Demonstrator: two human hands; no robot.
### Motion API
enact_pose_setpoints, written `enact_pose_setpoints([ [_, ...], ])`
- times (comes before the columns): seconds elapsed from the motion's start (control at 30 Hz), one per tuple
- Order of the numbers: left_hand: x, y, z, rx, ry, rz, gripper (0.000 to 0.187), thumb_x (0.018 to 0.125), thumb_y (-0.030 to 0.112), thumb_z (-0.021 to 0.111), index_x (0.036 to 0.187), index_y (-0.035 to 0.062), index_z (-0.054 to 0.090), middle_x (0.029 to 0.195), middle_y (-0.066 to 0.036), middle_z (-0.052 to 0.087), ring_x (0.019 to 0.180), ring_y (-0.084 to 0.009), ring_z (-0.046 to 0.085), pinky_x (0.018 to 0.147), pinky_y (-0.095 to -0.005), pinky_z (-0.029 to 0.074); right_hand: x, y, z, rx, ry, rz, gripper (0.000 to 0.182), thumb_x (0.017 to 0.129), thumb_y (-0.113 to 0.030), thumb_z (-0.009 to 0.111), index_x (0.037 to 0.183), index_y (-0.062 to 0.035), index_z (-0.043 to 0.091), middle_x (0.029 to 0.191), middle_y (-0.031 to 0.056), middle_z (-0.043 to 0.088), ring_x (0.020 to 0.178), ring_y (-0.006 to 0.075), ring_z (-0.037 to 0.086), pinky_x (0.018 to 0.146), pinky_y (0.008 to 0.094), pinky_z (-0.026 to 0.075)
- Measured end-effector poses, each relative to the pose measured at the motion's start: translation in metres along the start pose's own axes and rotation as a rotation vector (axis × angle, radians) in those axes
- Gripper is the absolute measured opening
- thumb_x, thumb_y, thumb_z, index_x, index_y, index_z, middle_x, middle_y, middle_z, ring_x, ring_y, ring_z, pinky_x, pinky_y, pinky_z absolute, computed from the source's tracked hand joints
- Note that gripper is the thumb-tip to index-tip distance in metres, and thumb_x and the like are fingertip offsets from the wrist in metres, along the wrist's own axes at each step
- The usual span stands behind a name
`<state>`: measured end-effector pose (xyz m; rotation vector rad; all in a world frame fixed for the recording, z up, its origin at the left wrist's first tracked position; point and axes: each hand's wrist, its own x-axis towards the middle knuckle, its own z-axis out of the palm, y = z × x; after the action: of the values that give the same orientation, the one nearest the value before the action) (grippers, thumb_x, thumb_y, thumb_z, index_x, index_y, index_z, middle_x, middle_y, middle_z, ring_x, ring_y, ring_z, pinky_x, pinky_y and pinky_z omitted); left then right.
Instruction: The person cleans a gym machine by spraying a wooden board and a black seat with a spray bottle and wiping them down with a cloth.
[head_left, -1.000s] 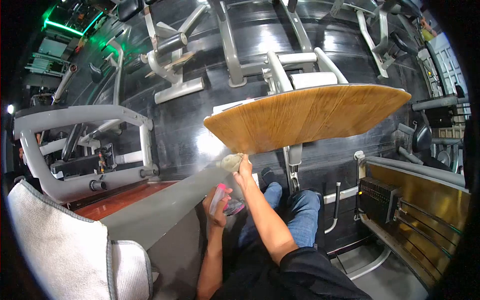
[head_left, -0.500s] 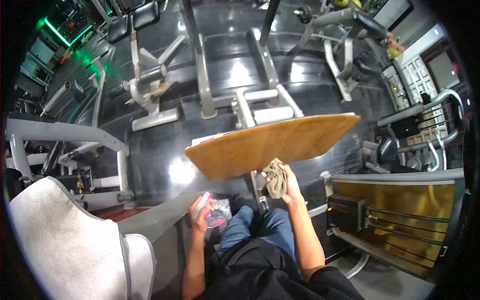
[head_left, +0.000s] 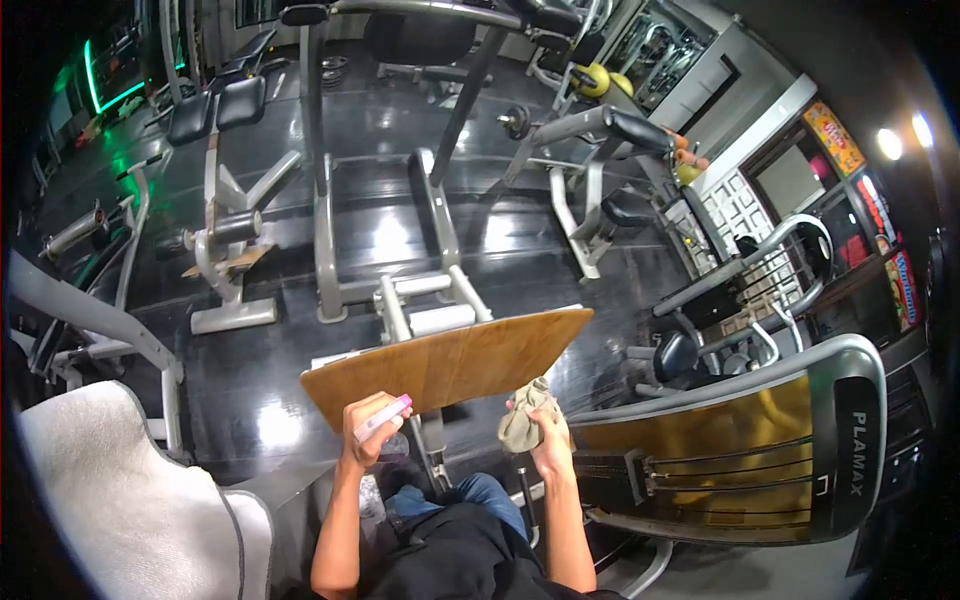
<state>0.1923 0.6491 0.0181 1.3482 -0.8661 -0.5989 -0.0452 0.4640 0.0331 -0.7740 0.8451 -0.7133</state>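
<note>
My left hand [head_left: 368, 428] is closed round a spray bottle [head_left: 384, 418] with a white and pink top, near the left lower edge of a wooden board [head_left: 450, 362]. The bottle's lower body is partly hidden behind the hand. In my right hand [head_left: 550, 440] is a crumpled beige cloth [head_left: 520, 425], held just below the board's right part. The board is brown, tilted, and joined to a grey metal frame [head_left: 440, 318]. Whether the cloth touches the board, I cannot tell.
A white towel-like cover [head_left: 130, 490] lies over something at the lower left. On the right stands a machine with a gold panel [head_left: 740, 450]. Gym machines stand ahead on the dark floor [head_left: 380, 240], with yellow balls [head_left: 595, 80] farther back.
The view has tilted up and turned right. My left hand has risen with the bottle to near the board's edge. My right hand still has the cloth, now a little lower against the board.
</note>
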Motion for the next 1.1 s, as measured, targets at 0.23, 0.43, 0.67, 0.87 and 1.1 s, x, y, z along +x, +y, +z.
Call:
enact_pose_setpoints([
  [0.23,0.068,0.026,0.027,0.112,-0.2,0.135,0.028,0.078,0.027,0.062,0.083,-0.0001,0.069,0.078,-0.013,0.065,0.069,-0.026,0.064,0.062,-0.0346,0.047,-0.012,-0.036,0.001,-0.191,0.1,-0.24,0.051,0.081,0.002,0.068,0.129,0.0009,0.051,0.117,0.0096,0.063,0.106,0.0183,0.063,0.094,0.0316,0.049],
  [0.43,0.12,0.015,0.058,0.228,-0.326,0.408,0.027,0.079,0.03,0.064,0.081,0.0042,0.069,0.071,-0.011,0.062,0.065,-0.0292,0.058,0.062,-0.0381,0.045,-0.003,-0.042,-0.001,-0.244,0.19,-0.369,0.053,0.083,0.004,0.063,0.133,-0.0007,0.048,0.121,0.0091,0.061,0.109,0.0177,0.06,0.095,0.0312,0.049],
  [0.67,0.144,-0.008,0.071,0.036,-0.33,0.311,0.027,0.081,0.029,0.064,0.078,0.0032,0.068,0.064,-0.01,0.059,0.056,-0.0277,0.055,0.055,-0.0358,0.041,0.011,-0.035,0.007,-0.211,0.124,-0.421,0.057,0.084,0.006,0.063,0.138,0.0,0.045,0.125,0.0097,0.059,0.112,0.0177,0.06,0.096,0.0308,0.049],
  [0.87,0.141,-0.017,0.069,0.467,-0.366,0.614,0.016,0.076,0.024,0.07,0.077,0.0072,0.069,0.069,-0.009,0.066,0.061,-0.0285,0.062,0.058,-0.037,0.048,0.058,-0.028,0.002,-0.144,0.129,-0.398,0.06,0.083,0.002,0.064,0.139,-0.0054,0.043,0.13,0.0095,0.056,0.119,0.0187,0.055,0.102,0.032,0.044],
  [1.1,0.141,-0.011,0.072,0.516,-0.34,0.567,0.02,0.076,0.026,0.07,0.078,0.0064,0.07,0.072,-0.01,0.068,0.064,-0.0282,0.067,0.06,-0.0361,0.051,0.134,-0.011,0.004,-0.493,0.338,-0.555,0.059,0.079,-0.011,0.072,0.134,-0.0061,0.05,0.123,0.0132,0.063,0.117,0.0241,0.059,0.103,0.0359,0.044],
])
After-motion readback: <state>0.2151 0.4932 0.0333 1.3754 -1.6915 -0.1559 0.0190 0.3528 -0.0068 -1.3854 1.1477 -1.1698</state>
